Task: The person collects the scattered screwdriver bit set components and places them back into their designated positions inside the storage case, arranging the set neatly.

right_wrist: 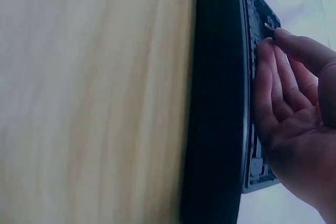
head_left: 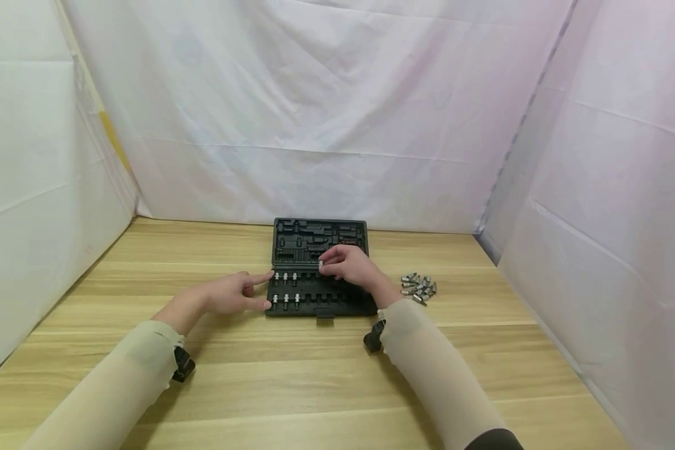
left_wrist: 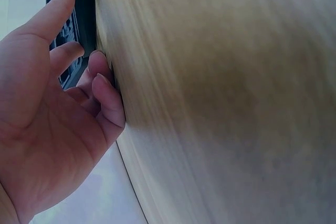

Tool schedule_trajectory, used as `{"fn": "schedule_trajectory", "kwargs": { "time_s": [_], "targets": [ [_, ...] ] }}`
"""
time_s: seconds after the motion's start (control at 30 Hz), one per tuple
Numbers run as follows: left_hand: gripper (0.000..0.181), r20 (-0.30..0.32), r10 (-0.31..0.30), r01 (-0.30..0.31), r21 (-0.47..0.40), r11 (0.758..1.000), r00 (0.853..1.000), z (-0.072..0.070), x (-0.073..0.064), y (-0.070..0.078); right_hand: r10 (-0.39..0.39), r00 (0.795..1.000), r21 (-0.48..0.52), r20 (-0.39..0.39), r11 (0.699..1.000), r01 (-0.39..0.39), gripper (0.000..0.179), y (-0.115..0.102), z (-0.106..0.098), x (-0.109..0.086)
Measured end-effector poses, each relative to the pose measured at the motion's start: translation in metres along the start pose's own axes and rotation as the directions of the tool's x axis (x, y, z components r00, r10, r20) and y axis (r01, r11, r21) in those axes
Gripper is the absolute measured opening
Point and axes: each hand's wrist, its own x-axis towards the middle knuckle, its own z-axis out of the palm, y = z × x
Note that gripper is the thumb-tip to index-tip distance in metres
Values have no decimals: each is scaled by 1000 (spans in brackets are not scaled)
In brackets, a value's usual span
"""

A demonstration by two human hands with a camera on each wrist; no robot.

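Note:
A black tool case (head_left: 349, 307) lies unfolded on the table, its lid (head_left: 320, 220) at the back. Three silver-and-black bit sockets (head_left: 285, 279) stand in the left end of the rear row, and three more bit sockets (head_left: 286, 301) in the front row. My right hand (head_left: 350, 267) pinches a small silver bit socket (head_left: 320, 265) between thumb and fingertips, above the rear row; part of it is hidden. At the case's left edge, my left hand (head_left: 237, 294) touches with extended index finger and thumb. Its other fingers bend loosely (left_wrist: 109, 98) in the left wrist view.
A loose heap of several bit sockets (head_left: 419, 289) lies on the wooden table (head_left: 270, 381) to the right of the case. White sheets (head_left: 315, 112) hang behind and at both sides. Each wrist carries a black camera (head_left: 183, 364).

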Motion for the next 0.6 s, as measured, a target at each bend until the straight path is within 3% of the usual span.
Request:
{"fn": "schedule_trajectory", "kwargs": {
  "time_s": [0.6],
  "targets": [
    [89, -12, -16, 16, 25, 1000, 1000, 0, 0, 1, -11, 1000, -101, 23, 995, 13, 21, -9, 25, 19]
  ]
}}
